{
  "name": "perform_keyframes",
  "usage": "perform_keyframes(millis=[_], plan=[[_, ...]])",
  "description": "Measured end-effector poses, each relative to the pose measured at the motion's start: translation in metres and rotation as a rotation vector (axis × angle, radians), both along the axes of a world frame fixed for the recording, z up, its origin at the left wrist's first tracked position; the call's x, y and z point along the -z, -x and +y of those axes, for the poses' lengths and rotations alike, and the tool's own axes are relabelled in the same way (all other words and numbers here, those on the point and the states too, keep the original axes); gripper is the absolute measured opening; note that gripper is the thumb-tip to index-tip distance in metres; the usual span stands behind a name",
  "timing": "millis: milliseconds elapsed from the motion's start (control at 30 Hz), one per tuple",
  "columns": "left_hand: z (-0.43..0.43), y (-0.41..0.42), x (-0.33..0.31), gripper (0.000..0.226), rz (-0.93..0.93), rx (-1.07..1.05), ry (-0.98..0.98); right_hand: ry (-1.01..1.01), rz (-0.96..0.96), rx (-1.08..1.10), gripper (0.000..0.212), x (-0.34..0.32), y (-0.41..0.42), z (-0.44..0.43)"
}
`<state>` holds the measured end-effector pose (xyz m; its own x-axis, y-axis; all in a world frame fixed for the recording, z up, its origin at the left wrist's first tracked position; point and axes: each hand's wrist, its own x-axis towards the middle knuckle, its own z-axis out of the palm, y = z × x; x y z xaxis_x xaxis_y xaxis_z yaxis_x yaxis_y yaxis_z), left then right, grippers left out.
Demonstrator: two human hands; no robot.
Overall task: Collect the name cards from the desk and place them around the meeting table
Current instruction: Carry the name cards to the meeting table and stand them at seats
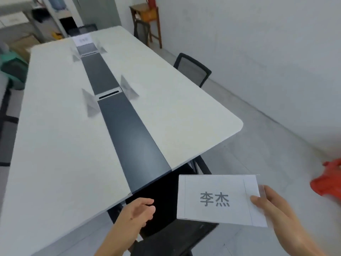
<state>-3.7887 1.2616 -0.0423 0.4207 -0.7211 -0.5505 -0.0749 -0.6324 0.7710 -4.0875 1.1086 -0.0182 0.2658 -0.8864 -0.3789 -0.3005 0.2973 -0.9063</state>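
My right hand (273,209) grips the right edge of a white name card (217,199) with two printed characters, held in the air just off the near end of the long white meeting table (55,163). My left hand (137,212) hovers empty by the table's near edge, fingers loosely curled and apart. Several clear triangular name cards stand on the table: one (90,104) left of the dark centre strip, one (128,88) right of it, two more (75,56) (101,47) farther back, and a white one (82,40) at the far end.
A dark strip (127,126) with cable slots runs down the table's middle. Black chairs stand at the near end (177,235) and along the right side (193,69). A red object (328,180) lies on the floor at right. A wooden stool (147,19) stands against the far wall.
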Motion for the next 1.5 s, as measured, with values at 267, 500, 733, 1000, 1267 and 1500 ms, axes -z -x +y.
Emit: perform_keyframes(millis=[267,500,733,1000,1267,1500], plan=[[-0.083,-0.080,0.025,0.025,-0.020,-0.049,0.025,-0.017,0.007,-0.075,0.015,0.009,-0.098,-0.094],[-0.131,-0.159,0.114,0.036,-0.296,-0.284,-0.136,-0.033,0.061,-0.332,0.014,0.050,-0.220,-0.176],[-0.156,-0.196,0.202,0.065,-0.694,-0.329,-0.440,0.011,0.121,-0.677,0.027,0.109,-0.368,-0.228],[-0.160,-0.189,0.234,0.072,-0.866,-0.278,-0.565,0.325,0.160,-0.875,0.046,0.172,-0.470,-0.273],[-0.159,-0.191,0.238,0.072,-0.830,-0.241,-0.601,0.614,0.406,-0.957,0.056,0.195,-0.532,-0.311],[-0.160,-0.193,0.234,0.072,-0.798,-0.245,-0.600,1.353,0.518,-1.102,0.086,0.193,-0.555,-0.252]])
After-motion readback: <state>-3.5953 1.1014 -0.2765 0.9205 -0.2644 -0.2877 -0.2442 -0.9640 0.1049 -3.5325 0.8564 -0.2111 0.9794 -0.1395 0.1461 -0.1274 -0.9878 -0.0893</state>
